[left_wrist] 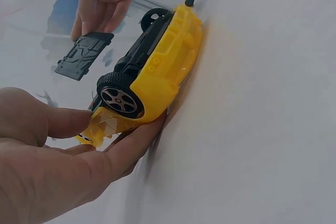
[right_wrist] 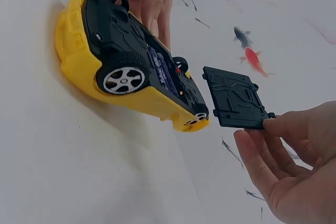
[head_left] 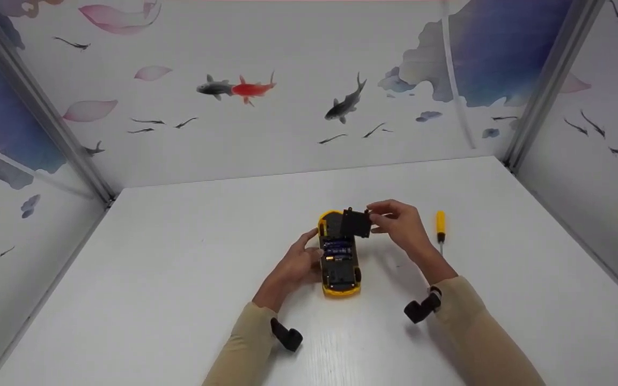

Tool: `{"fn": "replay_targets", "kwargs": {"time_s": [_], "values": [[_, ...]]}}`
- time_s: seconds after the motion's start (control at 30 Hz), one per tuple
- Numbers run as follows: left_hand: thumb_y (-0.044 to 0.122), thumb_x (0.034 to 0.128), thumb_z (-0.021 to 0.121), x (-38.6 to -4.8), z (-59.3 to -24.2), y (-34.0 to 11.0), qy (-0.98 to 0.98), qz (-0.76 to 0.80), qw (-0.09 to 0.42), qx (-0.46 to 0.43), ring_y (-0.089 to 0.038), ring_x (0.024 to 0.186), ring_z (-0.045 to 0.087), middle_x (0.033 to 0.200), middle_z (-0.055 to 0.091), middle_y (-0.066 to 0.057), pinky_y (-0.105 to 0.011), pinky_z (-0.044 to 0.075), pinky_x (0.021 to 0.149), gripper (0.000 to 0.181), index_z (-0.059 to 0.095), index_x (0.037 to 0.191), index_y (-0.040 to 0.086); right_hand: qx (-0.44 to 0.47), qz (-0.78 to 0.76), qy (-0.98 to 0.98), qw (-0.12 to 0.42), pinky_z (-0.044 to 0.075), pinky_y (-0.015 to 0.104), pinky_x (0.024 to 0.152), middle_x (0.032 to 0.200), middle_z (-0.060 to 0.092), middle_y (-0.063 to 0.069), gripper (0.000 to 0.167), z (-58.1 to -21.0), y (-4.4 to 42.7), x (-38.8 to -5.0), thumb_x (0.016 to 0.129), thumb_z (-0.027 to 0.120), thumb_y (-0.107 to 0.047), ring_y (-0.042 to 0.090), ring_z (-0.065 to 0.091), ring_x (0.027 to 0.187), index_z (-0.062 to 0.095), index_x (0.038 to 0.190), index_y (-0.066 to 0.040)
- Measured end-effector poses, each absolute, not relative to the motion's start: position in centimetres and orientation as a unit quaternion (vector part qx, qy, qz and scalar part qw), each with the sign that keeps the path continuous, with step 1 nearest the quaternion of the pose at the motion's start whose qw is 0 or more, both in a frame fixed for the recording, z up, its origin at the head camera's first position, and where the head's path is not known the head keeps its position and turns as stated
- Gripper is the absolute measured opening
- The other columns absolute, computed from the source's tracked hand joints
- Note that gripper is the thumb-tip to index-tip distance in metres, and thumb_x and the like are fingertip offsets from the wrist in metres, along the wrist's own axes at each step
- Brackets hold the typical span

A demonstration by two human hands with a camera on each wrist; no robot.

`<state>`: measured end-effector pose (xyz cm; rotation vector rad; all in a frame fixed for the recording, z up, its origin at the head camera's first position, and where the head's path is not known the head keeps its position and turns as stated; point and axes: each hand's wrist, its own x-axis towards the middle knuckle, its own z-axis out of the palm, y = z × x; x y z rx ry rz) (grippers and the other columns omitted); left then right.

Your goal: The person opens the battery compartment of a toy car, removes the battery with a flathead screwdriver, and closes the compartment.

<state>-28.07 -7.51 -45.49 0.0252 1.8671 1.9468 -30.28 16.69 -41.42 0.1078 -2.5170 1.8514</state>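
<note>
A yellow toy car lies upside down on the white table, its black underside and wheels facing up. Batteries show in the uncovered compartment in its middle. My left hand grips the car's left side, thumb and fingers about the yellow body, as the left wrist view also shows. Between thumb and fingers my right hand pinches a black battery cover by its edge. In the right wrist view the cover is held apart from the car, with small tabs along its edges.
A screwdriver with a yellow and black handle lies on the table right of my right hand. White panels painted with fish and petals stand behind and beside the white table.
</note>
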Motion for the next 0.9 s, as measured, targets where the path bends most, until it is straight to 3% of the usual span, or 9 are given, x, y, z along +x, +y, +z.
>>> {"fn": "replay_targets", "kwargs": {"time_s": [0.7, 0.9], "values": [[0.006, 0.1059, 0.039, -27.9, -45.6, -7.7, 0.661, 0.715, 0.229, 0.007, -0.038, 0.129, 0.058, 0.153, 0.041, -0.029, -0.054, 0.049, 0.106, 0.063, 0.014, 0.162, 0.022, -0.056, 0.623, -0.779, -0.038, 0.058, 0.022, 0.089, 0.139, 0.053, 0.020, 0.039, -44.0, 20.9, -32.5, 0.104, 0.052, -0.014, 0.023, 0.063, 0.114, 0.053, 0.141, -0.001], [0.005, 0.1050, 0.040, -27.9, -45.5, -7.7, 0.667, 0.710, 0.227, 0.009, -0.037, 0.128, 0.058, 0.150, 0.046, -0.027, -0.054, 0.049, 0.106, 0.064, 0.016, 0.162, 0.021, -0.070, 0.632, -0.769, -0.061, 0.057, 0.019, 0.088, 0.144, 0.049, 0.023, 0.042, -44.8, 21.7, -32.7, 0.104, 0.051, -0.012, 0.022, 0.061, 0.115, 0.049, 0.144, 0.002]]}}
